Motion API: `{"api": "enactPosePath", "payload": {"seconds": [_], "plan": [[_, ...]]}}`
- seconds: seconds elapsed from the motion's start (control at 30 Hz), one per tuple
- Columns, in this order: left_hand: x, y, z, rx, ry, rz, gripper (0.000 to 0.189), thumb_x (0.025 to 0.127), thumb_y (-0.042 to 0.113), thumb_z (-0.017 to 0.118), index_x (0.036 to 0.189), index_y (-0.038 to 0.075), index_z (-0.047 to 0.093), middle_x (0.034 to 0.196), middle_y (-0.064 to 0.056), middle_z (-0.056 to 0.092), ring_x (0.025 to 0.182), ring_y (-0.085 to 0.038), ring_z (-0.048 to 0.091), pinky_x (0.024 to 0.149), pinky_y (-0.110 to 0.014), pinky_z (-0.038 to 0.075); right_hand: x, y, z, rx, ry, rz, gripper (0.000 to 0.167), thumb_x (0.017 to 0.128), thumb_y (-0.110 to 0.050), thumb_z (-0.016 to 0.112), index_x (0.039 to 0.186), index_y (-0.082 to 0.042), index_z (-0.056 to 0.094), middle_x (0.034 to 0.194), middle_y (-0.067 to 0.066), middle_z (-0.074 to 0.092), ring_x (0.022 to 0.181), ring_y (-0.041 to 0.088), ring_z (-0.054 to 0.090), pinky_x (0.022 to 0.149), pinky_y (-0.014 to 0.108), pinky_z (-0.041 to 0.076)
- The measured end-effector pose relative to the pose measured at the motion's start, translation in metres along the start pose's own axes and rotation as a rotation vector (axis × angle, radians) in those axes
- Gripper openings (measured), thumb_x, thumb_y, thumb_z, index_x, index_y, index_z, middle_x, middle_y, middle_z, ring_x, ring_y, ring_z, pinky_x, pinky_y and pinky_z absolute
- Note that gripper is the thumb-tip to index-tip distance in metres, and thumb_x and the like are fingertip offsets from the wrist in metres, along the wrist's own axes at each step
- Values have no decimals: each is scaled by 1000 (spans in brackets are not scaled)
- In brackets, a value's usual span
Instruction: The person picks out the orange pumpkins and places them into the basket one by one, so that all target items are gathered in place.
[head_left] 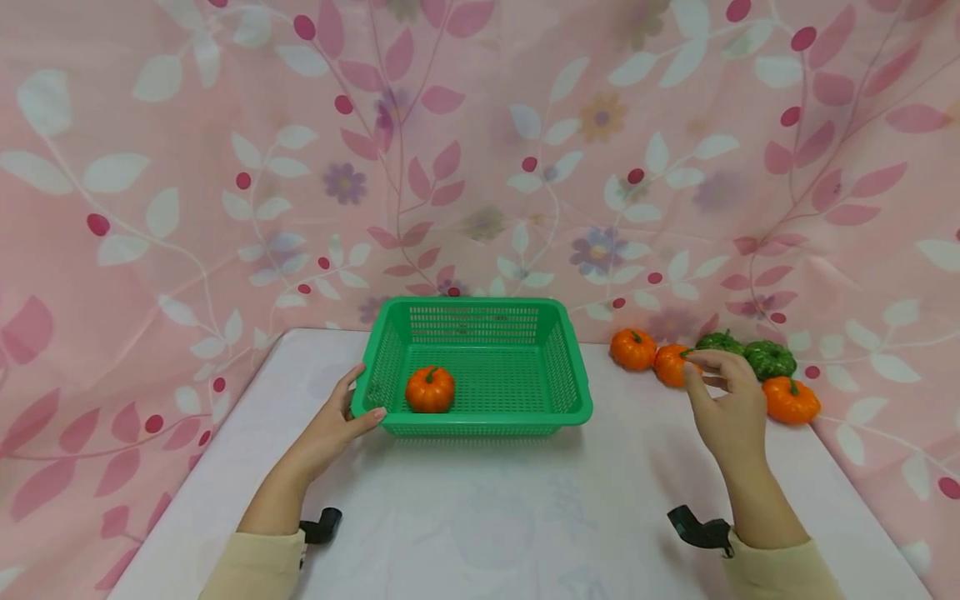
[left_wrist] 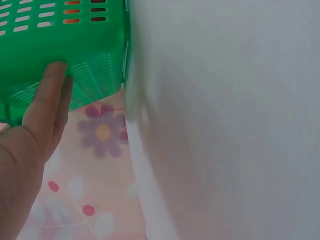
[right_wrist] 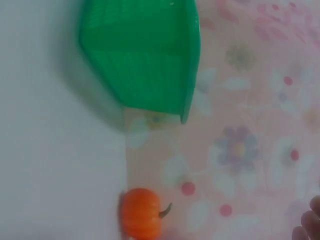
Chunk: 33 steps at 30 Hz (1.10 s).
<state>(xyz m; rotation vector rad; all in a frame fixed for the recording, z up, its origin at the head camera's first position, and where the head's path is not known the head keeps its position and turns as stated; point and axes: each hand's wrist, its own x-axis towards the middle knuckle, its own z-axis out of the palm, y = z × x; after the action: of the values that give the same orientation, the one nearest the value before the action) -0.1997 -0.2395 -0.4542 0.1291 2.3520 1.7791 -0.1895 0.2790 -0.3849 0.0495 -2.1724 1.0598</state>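
Note:
A green plastic basket [head_left: 480, 419] stands at the middle back of the table, with one orange mini pumpkin [head_left: 431, 390] in its left front part. My left hand [head_left: 330, 429] holds the basket's left front corner, thumb on the rim; in the left wrist view its fingers [left_wrist: 47, 95] lie along the outer wall. Over the pumpkins on the right hovers my right hand [head_left: 731, 412], thumb and fingers bent but apart, holding nothing that I can see. Just beyond its fingertips sits an orange pumpkin [head_left: 670, 367], partly covered by the hand.
Another orange pumpkin [head_left: 633, 349] lies to the right of the basket. Two green pumpkins [head_left: 720, 342] and an orange one [head_left: 792, 401] lie farther right, near the table's edge. Behind the white tabletop [head_left: 480, 508] hangs a pink floral cloth [head_left: 480, 167].

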Motion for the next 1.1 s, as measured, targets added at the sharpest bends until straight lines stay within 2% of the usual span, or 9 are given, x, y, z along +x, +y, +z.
{"api": "enactPosePath", "payload": {"seconds": [0.3, 0.5, 0.77, 0.83, 0.97, 1.1], "plan": [[0, 0, -1, 17, -7, 4, 97, 96, 34, 70, 162, 31, -2, 164, -23, 11, 144, -44, 29, 113, -61, 29, 1, 33, -10, -14, 103, 51, 19, 95, -9, 67, 106, 5, 70, 102, -18, 54, 96, -7, 50, 81, 4, 44], [0, 2, -3, 11, -9, 3, 97, 96, 32, 70, 162, 30, -2, 164, -22, 11, 143, -43, 30, 114, -60, 29, 3, 56, -13, -61, 148, 95, 20, 95, -10, 66, 106, 5, 70, 100, -14, 53, 94, -8, 49, 79, 2, 42], [1, 1, -2, 10, -9, 10, 97, 96, 32, 69, 162, 30, -2, 164, -23, 11, 143, -43, 31, 113, -60, 30, 6, 88, -19, -132, 197, 157, 23, 95, -14, 65, 107, 4, 71, 98, 6, 58, 86, -9, 46, 74, 5, 38], [1, 0, -2, 7, -10, 7, 97, 96, 32, 70, 162, 31, -1, 164, -23, 10, 143, -43, 30, 113, -60, 30, 7, 97, -21, -148, 204, 181, 24, 95, -16, 65, 108, 3, 71, 98, 6, 58, 83, -12, 45, 72, 5, 37], [1, 0, -2, 8, -15, 8, 96, 96, 32, 69, 162, 31, -2, 164, -24, 8, 143, -44, 29, 113, -61, 29, 10, 113, -27, -169, 217, 227, 26, 94, -18, 64, 110, 2, 72, 96, -3, 54, 79, -17, 44, 69, 4, 35], [0, 0, -2, 8, -14, 6, 96, 96, 32, 69, 162, 32, -2, 164, -23, 8, 144, -44, 28, 114, -61, 28, 12, 125, -34, -174, 224, 296, 29, 95, -20, 64, 114, 1, 71, 96, -9, 50, 76, -17, 44, 68, 3, 36]]}}
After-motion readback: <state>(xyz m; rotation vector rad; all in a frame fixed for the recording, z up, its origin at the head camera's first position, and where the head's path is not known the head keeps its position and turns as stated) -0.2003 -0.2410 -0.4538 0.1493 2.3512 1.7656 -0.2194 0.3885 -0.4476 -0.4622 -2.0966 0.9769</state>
